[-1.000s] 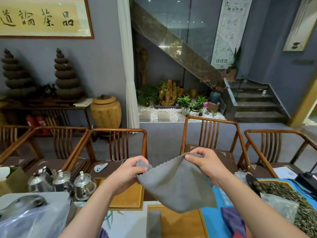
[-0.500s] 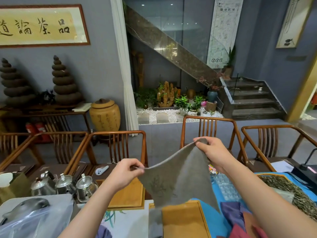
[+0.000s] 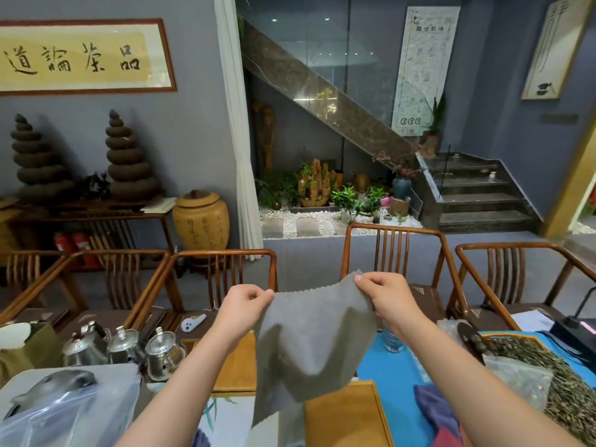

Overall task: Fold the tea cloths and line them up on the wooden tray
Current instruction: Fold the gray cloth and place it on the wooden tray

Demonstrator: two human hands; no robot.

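Observation:
A grey tea cloth (image 3: 309,343) with a zigzag edge hangs spread in the air above the table. My left hand (image 3: 242,309) pinches its upper left corner and my right hand (image 3: 392,298) pinches its upper right corner. The cloth sags between them, its lower part draping down over the wooden tray (image 3: 346,414) at the bottom middle. A folded grey strip, partly hidden behind the cloth, lies at the tray's left side. Purple and red cloths (image 3: 438,414) lie on the blue mat to the right.
Three small metal teapots (image 3: 125,350) stand at the left. A clear plastic bag (image 3: 64,411) lies at the front left. A second wooden tray (image 3: 238,362) sits behind my left arm. Loose tea leaves (image 3: 548,379) and packets fill the right. Wooden chairs (image 3: 393,253) line the far edge.
My right hand has lowered to nearly the level of the left, and the cloth has turned from a slanted drape to hanging flat and spread between both hands. The view has tilted slightly.

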